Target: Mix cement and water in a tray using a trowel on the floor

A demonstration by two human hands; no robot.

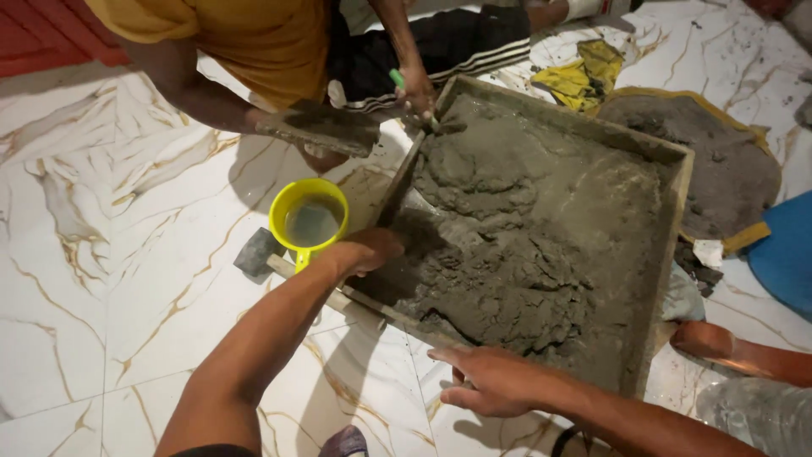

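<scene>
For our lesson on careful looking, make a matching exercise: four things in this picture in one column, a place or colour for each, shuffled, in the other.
Things:
1. scoop
2. wet mortar
3. right hand
4. left hand

Descriptions:
A. grey, heaped in the tray
B. on the tray's near rim
C. yellow, holding water
D. beside the scoop, at the tray's left edge

Pairs: 1-C, 2-A, 3-B, 4-D

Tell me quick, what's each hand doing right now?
Left hand: closed, at the mortar tray's edge; what it holds cannot be told.
Right hand: open, fingers spread, resting on the tray's near rim.
</scene>
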